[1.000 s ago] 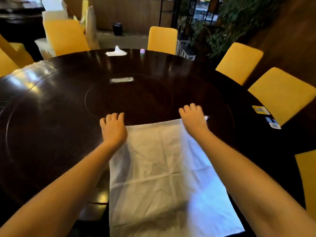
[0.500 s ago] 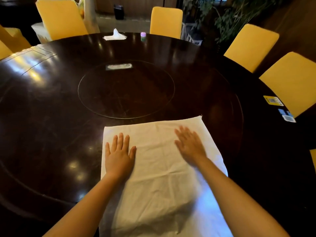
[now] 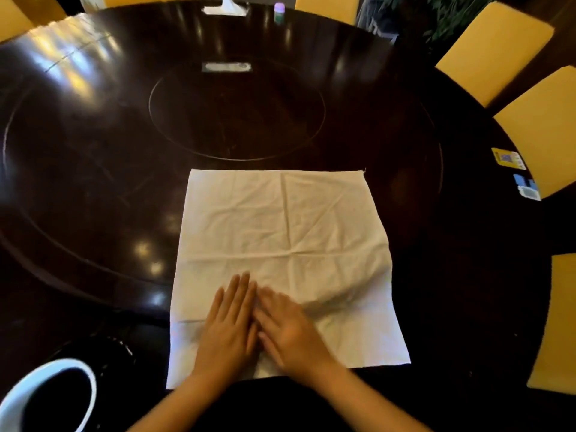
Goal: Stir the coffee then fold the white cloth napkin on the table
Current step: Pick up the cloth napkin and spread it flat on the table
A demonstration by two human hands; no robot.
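Head view: white cloth napkin (image 3: 280, 232) lies spread flat on the dark round table (image 3: 93, 188), unfolded, roughly square, its near edge at the table's near rim just in front of the body and its far edge just short of the inset central disc (image 3: 237, 107). Creases cross it; one runs side to side about mid-cloth, another front to back. Left hand (image 3: 227, 332) and right hand (image 3: 290, 332) both rest palm-down on the near middle of the cloth, fingers extended and flat, gripping nothing, touching each other side by side, right slightly blurred. Most of the napkin lies ahead of the fingertips; near corners sit out to either side, each about equally close to its own hand. Judgement: folding not yet begun; either near corner pair or the far edge must be taken next. White cup (image 3: 46, 397) holding dark coffee stands at lower left, beside the left forearm, apart from the cloth. No spoon visible. Farther out: a white tissue (image 3: 226, 7) and small purple-capped bottle (image 3: 279, 10) at the far rim, cards with what look like QR codes (image 3: 508, 157) at right rim; their print is too small to read. Yellow chairs (image 3: 492, 48) surround.
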